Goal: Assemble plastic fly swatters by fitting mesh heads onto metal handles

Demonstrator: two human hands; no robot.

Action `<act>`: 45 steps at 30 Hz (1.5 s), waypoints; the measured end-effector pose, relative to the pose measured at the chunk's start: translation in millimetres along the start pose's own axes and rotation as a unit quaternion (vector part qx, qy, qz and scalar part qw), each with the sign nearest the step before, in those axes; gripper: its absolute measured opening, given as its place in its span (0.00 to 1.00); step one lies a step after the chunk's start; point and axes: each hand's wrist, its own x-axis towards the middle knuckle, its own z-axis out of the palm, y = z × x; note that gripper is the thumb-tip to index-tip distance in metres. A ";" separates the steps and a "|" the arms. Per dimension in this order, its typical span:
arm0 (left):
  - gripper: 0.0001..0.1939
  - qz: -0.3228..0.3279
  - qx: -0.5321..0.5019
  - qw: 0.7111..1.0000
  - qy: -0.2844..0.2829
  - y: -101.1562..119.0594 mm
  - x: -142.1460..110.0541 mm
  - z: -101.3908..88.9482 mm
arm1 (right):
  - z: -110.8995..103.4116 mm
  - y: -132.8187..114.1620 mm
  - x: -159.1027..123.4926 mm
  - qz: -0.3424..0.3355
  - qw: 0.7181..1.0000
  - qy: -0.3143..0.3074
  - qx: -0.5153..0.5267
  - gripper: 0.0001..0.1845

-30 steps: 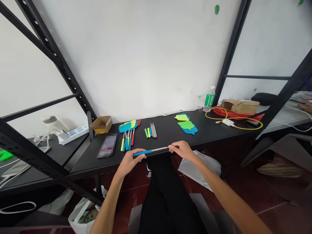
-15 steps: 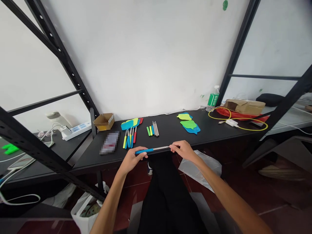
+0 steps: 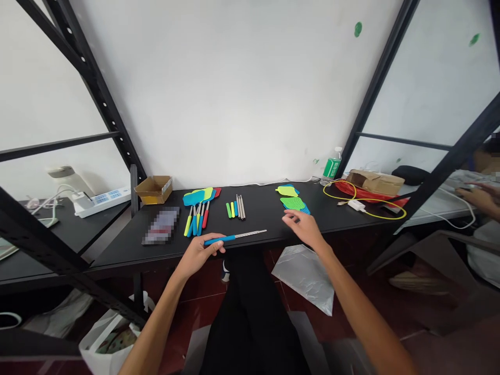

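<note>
The left hand (image 3: 200, 253) grips a blue handle (image 3: 221, 239) fitted with a metal rod (image 3: 250, 234), still headless; the right hand (image 3: 303, 226), loosely curled, holds nothing. Assembled fly swatters (image 3: 193, 198) lie beyond the left grip. Apparently unjoined: loose handles (image 3: 233, 209) and rods (image 3: 241, 207) beyond and between both grips, mesh heads (image 3: 292, 203) near the right.

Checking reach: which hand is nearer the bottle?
Right. The right hand is in front and to the left of the bottle; the left hand is much farther left.
</note>
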 end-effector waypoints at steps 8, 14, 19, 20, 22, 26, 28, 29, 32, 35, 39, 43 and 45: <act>0.21 0.003 -0.014 1.000 0.000 5.0 -0.6 2.2 | -11.4 40.9 -33.0 -0.044 0.961 -0.053 -0.267 0.32; 0.20 0.003 -0.017 1.000 0.004 11.6 -2.7 2.9 | -18.7 42.6 -57.6 -0.109 0.957 -0.029 -0.266 0.32; 0.21 0.005 -0.025 1.000 -0.002 9.9 -2.4 3.0 | -20.0 56.5 -57.5 -0.125 0.950 -0.051 -0.280 0.32; 0.21 0.003 -0.026 1.000 -0.003 9.8 -2.4 3.2 | -20.1 58.3 -58.0 -0.130 0.951 -0.054 -0.275 0.30; 0.21 0.001 -0.025 1.000 -0.005 10.1 -2.7 3.3 | -20.7 59.6 -59.4 -0.137 0.954 -0.047 -0.261 0.28; 0.21 0.003 -0.026 1.000 -0.006 11.2 -3.6 3.4 | -22.8 55.9 -61.8 -0.147 0.961 -0.039 -0.230 0.24; 0.21 0.004 -0.025 1.000 -0.007 11.5 -3.8 3.5 | -24.6 52.1 -62.6 -0.144 0.967 -0.050 -0.206 0.24; 0.21 0.004 -0.025 1.000 -0.006 11.6 -3.9 3.5 | -26.1 49.7 -62.5 -0.139 0.970 -0.054 -0.194 0.23; 0.22 0.004 -0.024 1.000 -0.002 12.5 -4.2 3.7 | -34.7 40.2 -58.5 -0.115 0.980 -0.047 -0.158 0.17; 0.22 0.004 -0.021 1.000 -0.003 13.4 -4.3 3.8 | -49.4 25.4 -46.5 -0.100 0.987 0.009 -0.126 0.12; 0.22 0.008 -0.018 1.000 0.002 12.6 -4.1 3.5 | -66.8 -0.7 -22.4 -0.069 0.988 0.117 -0.079 0.19; 0.22 0.003 -0.022 1.000 0.003 11.3 -3.4 3.1 | -55.4 -17.3 -1.1 -0.037 0.984 0.173 0.006 0.22; 0.22 0.003 -0.023 1.000 0.004 11.6 -3.4 3.0 | -35.5 -17.4 3.3 -0.021 0.982 0.181 0.046 0.23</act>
